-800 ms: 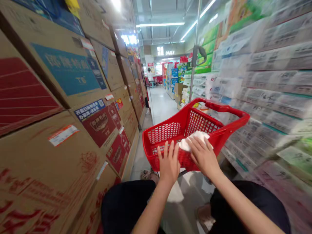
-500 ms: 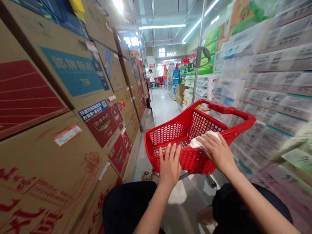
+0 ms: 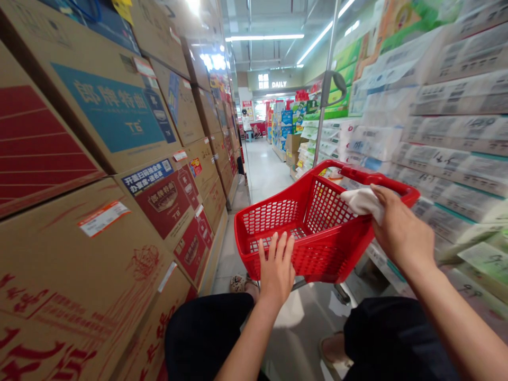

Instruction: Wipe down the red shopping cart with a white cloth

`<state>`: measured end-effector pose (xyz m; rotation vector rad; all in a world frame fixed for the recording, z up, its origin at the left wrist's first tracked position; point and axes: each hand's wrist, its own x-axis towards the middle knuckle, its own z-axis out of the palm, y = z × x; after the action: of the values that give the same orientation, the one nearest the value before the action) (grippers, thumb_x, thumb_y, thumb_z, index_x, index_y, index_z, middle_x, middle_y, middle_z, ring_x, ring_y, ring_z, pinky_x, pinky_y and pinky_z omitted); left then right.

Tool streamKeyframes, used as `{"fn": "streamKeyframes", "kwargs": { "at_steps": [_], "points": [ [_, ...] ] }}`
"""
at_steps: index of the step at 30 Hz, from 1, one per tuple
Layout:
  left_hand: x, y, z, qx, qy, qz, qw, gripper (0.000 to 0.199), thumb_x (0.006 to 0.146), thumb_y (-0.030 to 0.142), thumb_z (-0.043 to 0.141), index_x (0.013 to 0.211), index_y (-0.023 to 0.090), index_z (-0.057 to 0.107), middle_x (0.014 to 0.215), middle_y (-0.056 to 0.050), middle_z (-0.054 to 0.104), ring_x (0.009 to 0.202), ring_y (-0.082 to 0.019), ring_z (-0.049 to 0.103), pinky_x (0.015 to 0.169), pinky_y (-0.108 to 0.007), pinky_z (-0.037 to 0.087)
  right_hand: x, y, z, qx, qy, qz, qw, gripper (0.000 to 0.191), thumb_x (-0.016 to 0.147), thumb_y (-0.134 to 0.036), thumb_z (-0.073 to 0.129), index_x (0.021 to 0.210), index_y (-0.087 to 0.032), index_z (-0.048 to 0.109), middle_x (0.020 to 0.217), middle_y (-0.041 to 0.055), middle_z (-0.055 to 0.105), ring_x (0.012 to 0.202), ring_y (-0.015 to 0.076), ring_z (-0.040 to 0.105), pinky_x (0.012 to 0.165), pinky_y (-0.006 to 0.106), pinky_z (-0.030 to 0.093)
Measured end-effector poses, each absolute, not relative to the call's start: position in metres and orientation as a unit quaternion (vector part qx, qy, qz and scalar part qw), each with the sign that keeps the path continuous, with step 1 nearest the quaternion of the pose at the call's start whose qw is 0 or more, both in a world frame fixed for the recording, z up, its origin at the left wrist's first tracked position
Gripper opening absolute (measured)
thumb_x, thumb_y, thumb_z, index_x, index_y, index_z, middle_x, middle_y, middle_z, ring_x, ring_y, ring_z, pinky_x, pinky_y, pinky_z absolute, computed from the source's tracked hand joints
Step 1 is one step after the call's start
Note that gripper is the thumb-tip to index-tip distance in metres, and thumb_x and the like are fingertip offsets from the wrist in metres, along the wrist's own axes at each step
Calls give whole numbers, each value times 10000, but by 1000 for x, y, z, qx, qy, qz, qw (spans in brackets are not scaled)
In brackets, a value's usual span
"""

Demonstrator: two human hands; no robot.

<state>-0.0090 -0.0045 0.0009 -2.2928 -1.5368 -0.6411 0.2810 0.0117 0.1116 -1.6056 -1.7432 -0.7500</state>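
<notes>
The left hand [image 3: 277,269] rests on the near rim of the red cart [image 3: 321,254]; the right hand [image 3: 402,227] holds a white cloth [image 3: 363,202] at the rim, near the handle-end corner.

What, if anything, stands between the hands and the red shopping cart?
The right hand holds a white cloth on its side toward the cart, near the handle. Nothing visible stands between the left hand and the cart.

Basket [image 3: 337,254] at left hand [image 3: 275,272]: red, perforated grid. Cloth [image 3: 359,201] in right hand [image 3: 405,233]: white. Carton [image 3: 32,47] left of left hand: brown, blue panel [image 3: 105,108], white lettering.
</notes>
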Motion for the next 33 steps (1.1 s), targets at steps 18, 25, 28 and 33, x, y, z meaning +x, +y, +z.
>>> {"fn": "streamKeyframes", "kwargs": {
  "at_steps": [18, 25, 28, 33],
  "points": [
    [-10, -6, 2, -804, -530, -233, 139, 747, 931, 357, 570, 1607, 241, 275, 1662, -31, 298, 1538, -308, 213, 1261, -647, 108, 280, 24, 66, -491, -793, -295, 207, 718, 856, -99, 536, 1547, -238, 402, 1645, 71, 337, 1518, 309, 285, 1192, 523, 339],
    [-8, -6, 2, -800, -534, -231, 146, 736, 924, 353, 562, 1602, 253, 292, 1662, -34, 300, 1538, -309, 215, 1264, -627, 119, 270, 28, 52, -503, -784, -291, 218, 689, 869, -104, 545, 1538, -208, 415, 1599, 138, 412, 1480, 323, 352, 1207, 577, 291],
    [-8, -8, 3, -796, -537, -230, 160, 750, 919, 351, 564, 1606, 251, 279, 1663, -37, 296, 1536, -313, 220, 1259, -623, 149, 235, 23, 41, -495, -793, -276, 223, 673, 880, -132, 547, 1538, -190, 415, 1588, 149, 427, 1482, 323, 342, 1211, 576, 285],
    [-10, -8, 4, -801, -530, -224, 166, 775, 917, 362, 559, 1616, 247, 244, 1663, -34, 298, 1533, -301, 232, 1260, -604, 164, 214, 16, 38, -456, -829, -245, 212, 727, 882, -124, 523, 1580, -217, 345, 1636, 115, 352, 1509, 294, 298, 1211, 533, 308]
  ]
}}
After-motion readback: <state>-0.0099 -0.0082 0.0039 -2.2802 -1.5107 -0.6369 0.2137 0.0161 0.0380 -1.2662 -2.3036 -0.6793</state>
